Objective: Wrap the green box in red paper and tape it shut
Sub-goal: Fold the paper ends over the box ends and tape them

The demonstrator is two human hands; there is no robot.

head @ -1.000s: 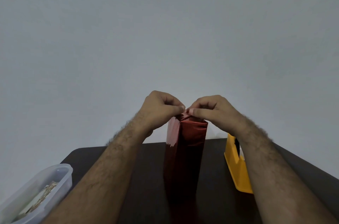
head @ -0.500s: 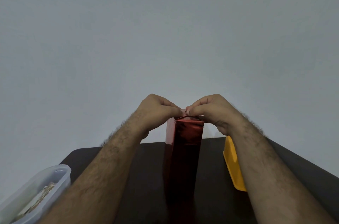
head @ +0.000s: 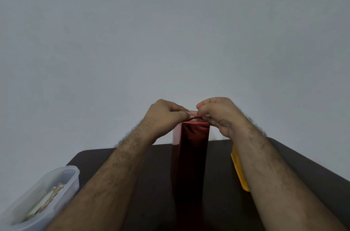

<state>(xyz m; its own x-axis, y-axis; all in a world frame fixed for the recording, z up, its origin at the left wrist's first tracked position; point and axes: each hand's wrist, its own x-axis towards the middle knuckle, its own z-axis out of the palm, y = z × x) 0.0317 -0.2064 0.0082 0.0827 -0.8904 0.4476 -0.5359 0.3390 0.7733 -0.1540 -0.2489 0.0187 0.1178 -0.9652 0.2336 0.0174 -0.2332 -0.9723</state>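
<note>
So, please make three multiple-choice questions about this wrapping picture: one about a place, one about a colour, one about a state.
1. Where does the clear plastic container lie?
A. At the table's left edge
B. On top of the box
C. Behind the yellow object

2. What colour is the paper on the tall box?
A. Green
B. Red
C. Blue

3. How does the box stand on the dark table?
A. Flat on its side
B. Lifted in the air
C. Upright on its end

Key: 1 A, it sits at the lower left, beside the left arm. 2 B, shiny red paper covers every visible side. 3 C, it rises upright while the left hand and right hand pinch the paper at its top; the yellow object lies to its right.
</note>
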